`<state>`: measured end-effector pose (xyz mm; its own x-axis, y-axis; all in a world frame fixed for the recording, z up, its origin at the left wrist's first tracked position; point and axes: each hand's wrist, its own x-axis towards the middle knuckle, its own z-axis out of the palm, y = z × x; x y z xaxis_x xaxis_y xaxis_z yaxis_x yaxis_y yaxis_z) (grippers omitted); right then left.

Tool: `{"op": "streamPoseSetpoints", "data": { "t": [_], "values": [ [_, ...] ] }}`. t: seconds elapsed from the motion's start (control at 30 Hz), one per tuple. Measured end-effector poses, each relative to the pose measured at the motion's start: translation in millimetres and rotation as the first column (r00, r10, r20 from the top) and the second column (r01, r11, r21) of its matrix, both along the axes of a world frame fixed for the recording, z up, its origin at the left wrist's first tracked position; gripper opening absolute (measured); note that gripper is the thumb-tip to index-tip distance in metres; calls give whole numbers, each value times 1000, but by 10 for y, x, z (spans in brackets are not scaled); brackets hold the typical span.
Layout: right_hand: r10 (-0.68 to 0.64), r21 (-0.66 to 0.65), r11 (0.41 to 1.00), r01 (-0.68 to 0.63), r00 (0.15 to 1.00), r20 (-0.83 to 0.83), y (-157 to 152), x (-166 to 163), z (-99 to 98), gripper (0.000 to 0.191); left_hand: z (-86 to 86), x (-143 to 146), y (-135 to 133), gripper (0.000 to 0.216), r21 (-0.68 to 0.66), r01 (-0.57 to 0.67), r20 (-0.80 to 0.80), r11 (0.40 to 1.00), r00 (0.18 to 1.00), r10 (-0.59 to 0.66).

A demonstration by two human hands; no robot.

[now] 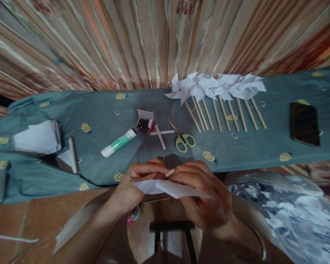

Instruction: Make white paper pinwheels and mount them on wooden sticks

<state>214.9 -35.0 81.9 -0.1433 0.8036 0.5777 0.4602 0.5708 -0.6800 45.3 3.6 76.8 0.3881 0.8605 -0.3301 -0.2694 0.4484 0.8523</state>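
Observation:
Close to my body, at the table's front edge, both hands are closed around a white paper pinwheel [172,187]. The end of a wooden stick [169,172] pokes out between their fingertips. My left hand [133,183] pinches from the left, its fingers curled over the paper. From the other side my right hand [206,190] grips the same spot, thumb below and fingers on top. What lies between the fingertips is largely hidden. Beyond the hands are scissors [181,142] with green handles, crossed paper strips [161,135] and a small open box [145,123] of dark pins.
Finished pinwheels [209,86] on sticks lie in a row at the back. A glue stick [118,143], a stack of cut paper [38,137] and a pale rod-like tool [73,156] with a cord are leftward. A phone [304,124] lies right, above a bag of paper pieces [299,212].

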Motion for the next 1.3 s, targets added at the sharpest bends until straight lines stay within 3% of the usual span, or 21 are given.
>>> {"op": "streamPoseSetpoints", "data": {
  "t": [0.47,1.3],
  "values": [
    [7,-55,998,-11,998,-63,-35,-25,-49,26,77,-86,25,7,163,59,-171,985,985,-31],
    [43,-47,998,-48,996,-84,-28,4,-85,34,38,-74,9,14,95,49,-121,994,992,-37]
  ]
}}
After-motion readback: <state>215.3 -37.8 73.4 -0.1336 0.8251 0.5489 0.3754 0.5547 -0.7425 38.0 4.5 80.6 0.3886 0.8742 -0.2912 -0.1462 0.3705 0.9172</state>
